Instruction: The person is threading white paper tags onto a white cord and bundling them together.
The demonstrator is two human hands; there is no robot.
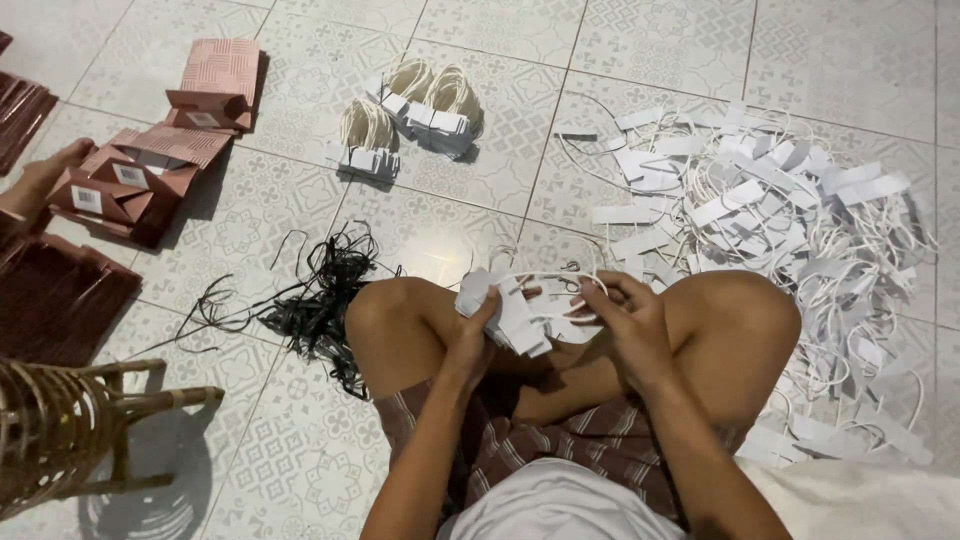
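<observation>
- left hand (478, 330) clamps the stack of tags (510, 312), mid frame
- right hand (625, 320) pinches the cords (560, 282); i'd keep edges flush, loops untangled

Home floor used as a craft workspace: patterned tiles (300, 80); loose white paper strips with cord (780, 230) right of the fingers; bundled strips (410, 115) beyond them; folded pink bags (160, 150) far left; rattan stool (60, 430).

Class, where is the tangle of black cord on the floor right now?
In the head view, the black cord tangle lies on the tiled floor left of centre, beside the person's left knee, below the bundled white handles.
</observation>
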